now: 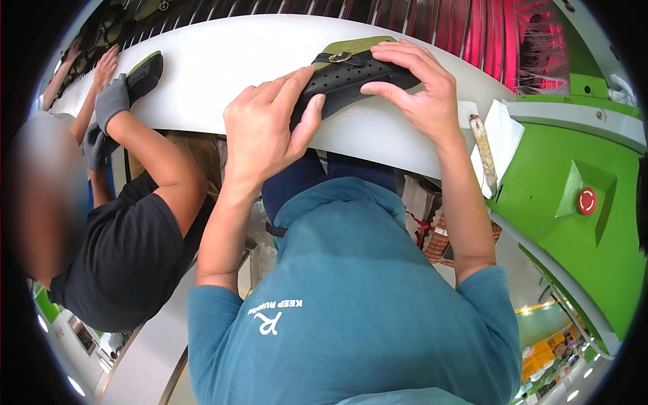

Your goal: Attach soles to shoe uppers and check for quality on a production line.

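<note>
I hold a sandal (347, 82) with a black perforated strap, an olive-green footbed and a round gold buckle, tilted on its side above the white worktop (202, 74). My left hand (266, 128) is closed round its left end, the thumb on the near side and the fingers over the top. At the other end my right hand (425, 88) grips it, fingers along the upper edge and thumb against the near side. Parts of both ends are hidden under my fingers.
A co-worker's grey-gloved hand (113, 102) holds a similar sandal (146, 74) at left; another person's hand (104, 67) is beyond. A slatted conveyor (378, 12) runs behind, lit red at right. A wrapped stick (483, 152) lies on white paper (507, 128) beside a green machine (540, 175) with a red button (586, 201).
</note>
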